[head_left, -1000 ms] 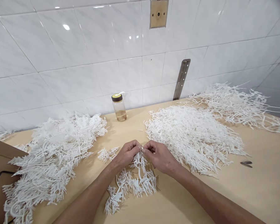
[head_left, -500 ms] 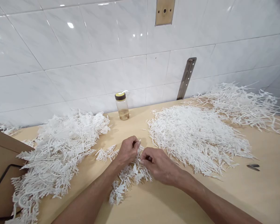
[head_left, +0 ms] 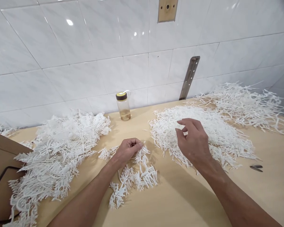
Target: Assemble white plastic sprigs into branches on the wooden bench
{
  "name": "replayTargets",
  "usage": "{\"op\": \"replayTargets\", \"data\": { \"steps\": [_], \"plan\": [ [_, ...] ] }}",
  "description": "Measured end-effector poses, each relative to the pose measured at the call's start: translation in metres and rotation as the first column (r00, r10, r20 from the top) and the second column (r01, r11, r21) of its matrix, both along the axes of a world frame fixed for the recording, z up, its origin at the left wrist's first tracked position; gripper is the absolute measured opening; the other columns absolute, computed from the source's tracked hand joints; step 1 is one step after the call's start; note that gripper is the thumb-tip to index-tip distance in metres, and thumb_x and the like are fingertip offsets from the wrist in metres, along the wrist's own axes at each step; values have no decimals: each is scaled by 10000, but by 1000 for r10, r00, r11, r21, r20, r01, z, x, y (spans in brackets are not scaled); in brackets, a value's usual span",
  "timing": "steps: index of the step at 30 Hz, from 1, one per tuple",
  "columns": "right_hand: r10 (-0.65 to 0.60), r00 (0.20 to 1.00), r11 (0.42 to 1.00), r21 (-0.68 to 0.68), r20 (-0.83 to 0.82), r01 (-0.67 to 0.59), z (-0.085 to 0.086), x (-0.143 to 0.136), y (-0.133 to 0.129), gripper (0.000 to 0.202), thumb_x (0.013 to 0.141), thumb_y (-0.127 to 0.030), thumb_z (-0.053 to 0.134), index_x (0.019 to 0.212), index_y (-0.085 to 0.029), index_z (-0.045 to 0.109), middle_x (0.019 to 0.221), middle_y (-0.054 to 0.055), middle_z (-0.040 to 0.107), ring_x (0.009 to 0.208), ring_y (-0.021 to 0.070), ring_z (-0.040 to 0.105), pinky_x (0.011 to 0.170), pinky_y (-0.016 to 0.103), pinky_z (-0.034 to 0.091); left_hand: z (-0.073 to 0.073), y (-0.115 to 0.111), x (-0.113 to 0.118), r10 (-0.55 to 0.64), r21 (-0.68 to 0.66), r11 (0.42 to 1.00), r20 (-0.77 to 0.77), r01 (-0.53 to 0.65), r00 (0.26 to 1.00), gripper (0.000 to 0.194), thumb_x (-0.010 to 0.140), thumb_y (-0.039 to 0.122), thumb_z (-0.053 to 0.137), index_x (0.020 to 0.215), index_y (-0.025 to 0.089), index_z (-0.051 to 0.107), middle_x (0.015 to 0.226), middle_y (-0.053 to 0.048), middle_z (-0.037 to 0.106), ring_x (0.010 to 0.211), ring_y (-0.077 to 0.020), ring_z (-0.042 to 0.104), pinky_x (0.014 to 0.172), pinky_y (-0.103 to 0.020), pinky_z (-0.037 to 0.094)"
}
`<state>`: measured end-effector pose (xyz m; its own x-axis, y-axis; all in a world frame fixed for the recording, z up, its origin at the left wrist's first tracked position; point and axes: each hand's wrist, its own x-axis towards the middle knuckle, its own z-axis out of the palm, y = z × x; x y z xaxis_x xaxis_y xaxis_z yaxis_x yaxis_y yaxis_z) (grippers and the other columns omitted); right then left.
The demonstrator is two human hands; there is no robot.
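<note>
My left hand [head_left: 130, 150] pinches the top end of a white branched strand [head_left: 143, 176], which trails down onto the table in front of me. Over the middle-right pile of short white pieces [head_left: 165, 129] is my right hand [head_left: 194, 138], its thumb and index finger apart and nothing visible between them. A small white clump [head_left: 104, 153] lies just left of my left hand. Farther left spreads a large heap of white branched strands [head_left: 61, 151].
A bottle [head_left: 124, 108] with some liquid stands near the tiled wall. Long white strands [head_left: 248, 105] lie at the back right. Small dark snips [head_left: 256, 168] rest on the right of the table [head_left: 175, 201]. At the left edge is a brown box [head_left: 2, 157].
My right hand has moved away from my left hand, to the right and up over the pile, and its fingers have parted. More of the strand under my left hand now shows.
</note>
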<state>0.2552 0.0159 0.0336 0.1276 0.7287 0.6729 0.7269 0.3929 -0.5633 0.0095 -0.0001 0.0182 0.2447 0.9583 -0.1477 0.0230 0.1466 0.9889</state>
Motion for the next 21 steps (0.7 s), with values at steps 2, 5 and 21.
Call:
{"op": "replayTargets", "data": {
  "steps": [2,5,21],
  "plan": [
    [104,992,990,-91,-66,-110,1,-8,-6,220,903,-301,532,1012,-157,658,1031,136,670,690,180,605,618,336,519,1,-1,2,4,-3,1000,9,-4,1000,439,690,538,784,696,155,568,495,99,327,405,-17,184,408,-198,115],
    [383,902,828,-360,-198,-430,-1,-31,-19,235,915,-347,529,954,-177,686,918,96,715,762,200,656,645,318,542,2,-3,4,10,6,1000,12,-10,1000,434,705,540,773,711,158,567,485,101,333,397,-19,198,405,-192,127],
    [410,708,412,-576,-575,-706,-11,-55,-28,169,850,-348,592,800,-187,607,671,-17,596,526,122,578,454,218,391,5,-7,7,-8,31,999,-32,9,999,451,717,567,751,723,149,581,482,88,387,402,-29,243,409,-201,158]
  ]
}}
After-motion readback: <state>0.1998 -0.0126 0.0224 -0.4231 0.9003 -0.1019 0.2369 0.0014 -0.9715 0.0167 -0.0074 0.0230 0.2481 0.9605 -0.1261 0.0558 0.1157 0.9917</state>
